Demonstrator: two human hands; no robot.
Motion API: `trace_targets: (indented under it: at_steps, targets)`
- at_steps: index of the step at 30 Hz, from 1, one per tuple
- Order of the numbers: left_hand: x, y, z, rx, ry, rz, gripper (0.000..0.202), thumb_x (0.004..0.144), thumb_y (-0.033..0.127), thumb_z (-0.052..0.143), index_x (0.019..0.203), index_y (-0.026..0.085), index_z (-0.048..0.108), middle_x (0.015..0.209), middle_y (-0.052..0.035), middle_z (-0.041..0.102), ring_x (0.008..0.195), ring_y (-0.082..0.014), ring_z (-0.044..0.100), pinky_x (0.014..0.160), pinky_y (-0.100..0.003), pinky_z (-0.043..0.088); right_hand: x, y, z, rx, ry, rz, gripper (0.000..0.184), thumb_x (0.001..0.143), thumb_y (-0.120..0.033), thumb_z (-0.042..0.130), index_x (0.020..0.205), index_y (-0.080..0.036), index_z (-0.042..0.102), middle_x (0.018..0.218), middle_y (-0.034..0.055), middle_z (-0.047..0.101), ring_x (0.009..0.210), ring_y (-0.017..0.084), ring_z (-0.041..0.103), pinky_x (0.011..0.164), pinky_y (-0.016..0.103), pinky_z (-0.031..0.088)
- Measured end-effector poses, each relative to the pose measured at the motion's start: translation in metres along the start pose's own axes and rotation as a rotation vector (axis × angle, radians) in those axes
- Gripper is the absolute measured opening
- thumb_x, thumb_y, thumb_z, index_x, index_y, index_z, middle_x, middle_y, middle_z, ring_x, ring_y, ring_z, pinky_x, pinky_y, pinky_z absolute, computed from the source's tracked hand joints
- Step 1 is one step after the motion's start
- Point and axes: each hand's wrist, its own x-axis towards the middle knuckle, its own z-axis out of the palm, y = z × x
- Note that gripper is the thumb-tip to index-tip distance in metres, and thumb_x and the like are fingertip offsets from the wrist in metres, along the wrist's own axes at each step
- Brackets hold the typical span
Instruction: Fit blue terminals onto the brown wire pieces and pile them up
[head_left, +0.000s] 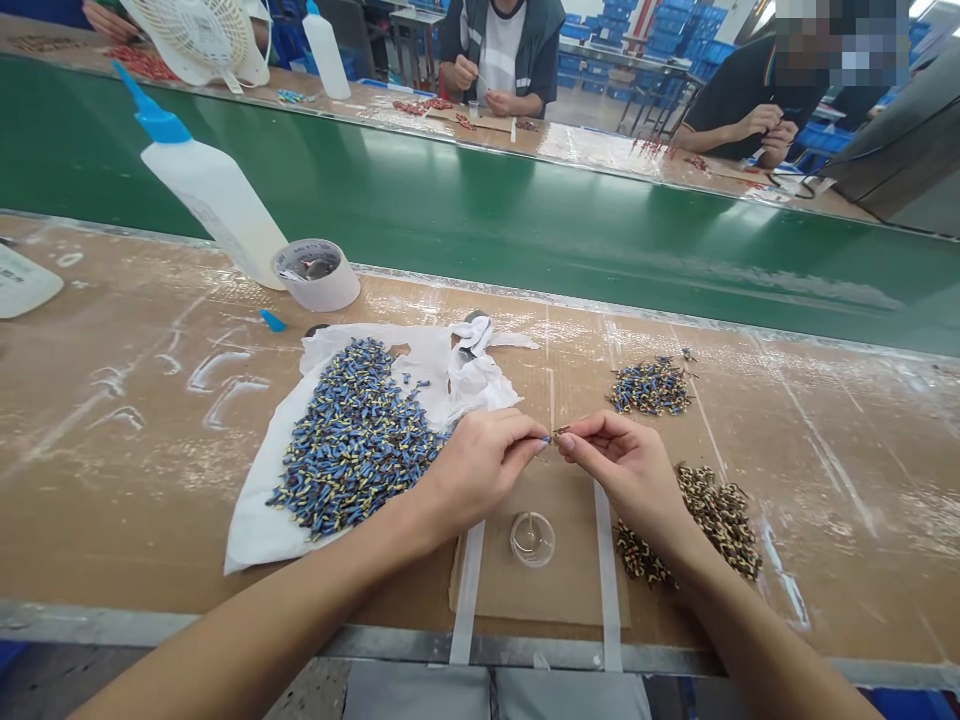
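Observation:
My left hand (491,455) pinches a tiny blue piece (547,438) between thumb and fingertips. Facing it, my right hand (626,460) pinches a small dark-and-yellow piece (559,432), and the two pieces meet or nearly meet. Left of my hands, a heap of small blue, yellow and black pieces (352,440) lies on a white plastic bag (251,520). By my right wrist is a pile of dark-and-cream pieces (720,520). Behind it sits a smaller pile of blue-and-yellow pieces (651,387). A small clear cup (532,540) stands below my hands.
The cup rests on a taped cardboard sheet (555,600). A white bottle with blue nozzle (214,200), a tape roll (319,280) and a blue cap (273,320) stand at back left. Beyond runs a green conveyor belt (450,200), with people (499,60) working across it.

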Motion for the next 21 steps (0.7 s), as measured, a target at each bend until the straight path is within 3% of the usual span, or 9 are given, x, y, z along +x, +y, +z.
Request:
trace_targets:
  at_steps: [8, 15, 21]
  targets:
    - [0.0, -0.0004, 0.0018, 0.019, -0.011, -0.011, 0.014, 0.091, 0.018, 0.054, 0.093, 0.015, 0.068, 0.086, -0.0038, 0.071, 0.077, -0.0151, 0.063, 0.071, -0.026, 0.047, -0.0026, 0.0026, 0.0016, -0.043, -0.033, -0.064, 0.009, 0.082, -0.027, 0.068, 0.083, -0.018, 0.064, 0.08, 0.0032, 0.068, 0.074, 0.016, 0.064, 0.069, 0.029, 0.052]
    - [-0.0026, -0.007, 0.0038, 0.305, 0.058, 0.179, 0.018, 0.093, 0.015, 0.048, 0.089, 0.013, 0.065, 0.079, -0.0047, 0.065, 0.073, -0.0155, 0.058, 0.068, -0.027, 0.044, -0.0055, 0.0036, 0.0021, -0.04, -0.077, -0.077, 0.01, 0.084, -0.027, 0.065, 0.081, -0.018, 0.063, 0.081, 0.0035, 0.065, 0.074, 0.015, 0.059, 0.069, 0.029, 0.049]
    - [-0.0025, -0.0018, 0.0019, 0.418, 0.079, 0.188, 0.023, 0.096, 0.019, 0.044, 0.083, 0.014, 0.062, 0.08, -0.0046, 0.058, 0.075, -0.0153, 0.052, 0.067, -0.026, 0.042, -0.006, 0.0013, 0.0055, 0.0, -0.074, -0.081, 0.011, 0.085, -0.027, 0.064, 0.079, -0.018, 0.06, 0.077, 0.0017, 0.06, 0.071, 0.015, 0.056, 0.066, 0.027, 0.046]
